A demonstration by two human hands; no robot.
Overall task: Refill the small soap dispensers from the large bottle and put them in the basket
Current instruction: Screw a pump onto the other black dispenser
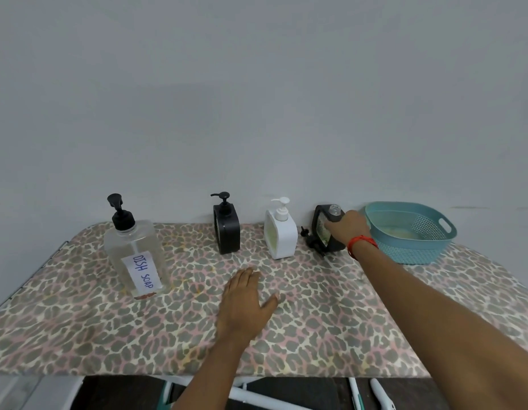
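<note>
Head view: the right hand point(347, 229) curls its fingers around the top of a small black-framed, clear-windowed plastic soap dispenser point(323, 232) at the far right of the table, just left of the teal perforated plastic basket point(428, 241). Its neck is uncapped, and its black pump head point(308, 236) lies on the cloth beside it. With the neck open, a careless tilt or squeeze could spill any soap left inside, and a drag could knock the loose pump off the far edge.

The left hand point(245, 297) rests flat, fingers straight, on the leopard-print fabric table cover point(316, 335). The fabric looks soft, so narrow bottles may rock on it.

A matching black rectangular pump dispenser point(226, 229) and a white rounded one point(282, 235) stand capped at the far centre. The large clear plastic "DISH SOAP" pump bottle point(135, 255) stands left; it is smooth and bulky, and likely slippery to pour from.
</note>
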